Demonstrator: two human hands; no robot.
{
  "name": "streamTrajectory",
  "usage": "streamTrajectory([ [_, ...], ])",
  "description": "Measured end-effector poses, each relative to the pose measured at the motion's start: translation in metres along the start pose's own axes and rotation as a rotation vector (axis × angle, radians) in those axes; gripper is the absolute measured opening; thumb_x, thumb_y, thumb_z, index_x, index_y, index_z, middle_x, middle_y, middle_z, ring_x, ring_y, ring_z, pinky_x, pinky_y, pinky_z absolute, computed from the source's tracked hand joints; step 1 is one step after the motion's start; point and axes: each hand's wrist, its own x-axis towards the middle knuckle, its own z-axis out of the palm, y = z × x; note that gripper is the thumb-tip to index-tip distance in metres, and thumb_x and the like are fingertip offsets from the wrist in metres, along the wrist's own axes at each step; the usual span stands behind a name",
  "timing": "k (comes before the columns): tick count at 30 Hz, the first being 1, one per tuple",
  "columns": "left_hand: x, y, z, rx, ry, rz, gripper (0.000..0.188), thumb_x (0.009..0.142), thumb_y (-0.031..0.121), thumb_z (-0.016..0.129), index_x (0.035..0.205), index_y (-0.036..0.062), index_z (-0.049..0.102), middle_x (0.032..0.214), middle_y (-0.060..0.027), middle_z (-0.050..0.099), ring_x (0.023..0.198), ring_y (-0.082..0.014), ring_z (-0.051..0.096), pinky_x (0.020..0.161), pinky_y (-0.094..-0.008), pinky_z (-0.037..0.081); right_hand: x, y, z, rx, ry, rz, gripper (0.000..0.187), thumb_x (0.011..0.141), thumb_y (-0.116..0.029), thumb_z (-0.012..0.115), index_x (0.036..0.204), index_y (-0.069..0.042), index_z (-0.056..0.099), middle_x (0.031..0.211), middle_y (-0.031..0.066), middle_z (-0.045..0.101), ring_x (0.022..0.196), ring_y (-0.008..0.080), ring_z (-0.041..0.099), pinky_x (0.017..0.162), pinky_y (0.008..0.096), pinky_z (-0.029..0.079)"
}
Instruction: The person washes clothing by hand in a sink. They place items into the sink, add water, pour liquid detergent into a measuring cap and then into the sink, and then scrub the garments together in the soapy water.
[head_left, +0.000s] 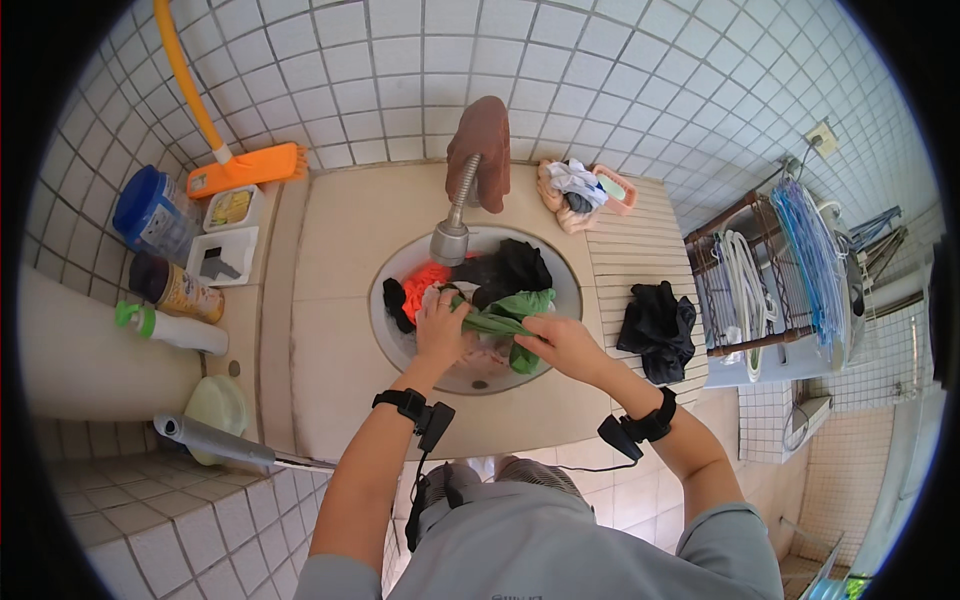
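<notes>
Over an oval white sink (572,275) I hold a green cloth garment (492,322), stretched between both hands. My left hand (440,330) closes on its left end, and my right hand (556,345) pinches it further right. Loose green folds hang below and behind my right hand. Black wet clothing (512,270) lies in the back of the sink, beside a bright orange-red piece of cloth (424,288). A smaller black piece (398,305) rests against the sink's left wall. The metal faucet (450,243) reaches over the basin from behind.
A brown cloth (483,150) drapes over the faucet's base. On the ribbed counter at right lie black clothing (658,330) and, farther back, a small pile of clothes (575,188) by a pink soap dish (615,190). Bottles (175,335) and an orange brush (245,170) line the left.
</notes>
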Motion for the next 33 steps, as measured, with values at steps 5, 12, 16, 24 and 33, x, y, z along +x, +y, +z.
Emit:
streamTrajectory([
  [5, 0.007, 0.008, -0.02, -0.04, 0.115, 0.062, 0.03, 0.066, 0.022, 0.071, 0.093, 0.0135, 0.061, 0.115, -0.0053, 0.052, 0.106, -0.027, 0.047, 0.082, -0.0421, 0.041, 0.012, 0.002, -0.047, 0.188, 0.061, 0.036, 0.025, 0.085, -0.021, 0.056, 0.075, 0.0, 0.046, 0.068, 0.0144, 0.045, 0.063, 0.0301, 0.046, 0.057, 0.0372, 0.038],
  [12, 0.019, 0.037, -0.061, -0.395, 0.135, -0.086, 0.019, 0.077, 0.016, 0.064, 0.09, 0.006, 0.055, 0.083, -0.0105, 0.06, 0.081, -0.0292, 0.058, 0.07, -0.0368, 0.044, 0.023, -0.009, -0.103, 0.345, 0.011, -0.004, 0.025, 0.091, -0.024, 0.053, 0.081, -0.001, 0.052, 0.066, -0.0035, 0.039, 0.062, 0.0055, 0.038, 0.054, 0.0226, 0.034],
  [16, 0.023, 0.046, -0.075, -0.535, 0.239, -0.078, 0.019, 0.081, 0.014, 0.061, 0.09, 0.0033, 0.049, 0.081, -0.0135, 0.058, 0.076, -0.0294, 0.058, 0.067, -0.0369, 0.044, 0.031, -0.021, -0.128, 0.5, -0.012, -0.006, 0.022, 0.09, -0.025, 0.054, 0.086, -0.004, 0.056, 0.069, -0.004, 0.045, 0.063, 0.0037, 0.042, 0.056, 0.0199, 0.038],
  [24, 0.016, 0.019, -0.054, -0.49, 0.12, -0.251, 0.022, 0.081, 0.013, 0.061, 0.09, 0.0024, 0.043, 0.081, -0.0169, 0.055, 0.08, -0.0331, 0.055, 0.068, -0.0402, 0.042, 0.068, 0.08, -0.076, 0.436, -0.063, 0.095, 0.019, 0.085, -0.021, 0.058, 0.088, -0.003, 0.053, 0.065, 0.0039, 0.05, 0.06, 0.0119, 0.056, 0.055, 0.026, 0.043],
  [33, 0.019, -0.021, -0.011, -0.005, 0.174, -0.311, 0.034, 0.074, 0.012, 0.066, 0.101, 0.0069, 0.046, 0.105, -0.0156, 0.048, 0.098, -0.0348, 0.048, 0.081, -0.0445, 0.041, 0.041, 0.1, 0.061, -0.184, 0.024, 0.05, 0.036, 0.077, -0.018, 0.058, 0.111, -0.017, 0.048, 0.105, 0.0145, 0.053, 0.089, 0.0334, 0.057, 0.072, 0.0418, 0.048],
])
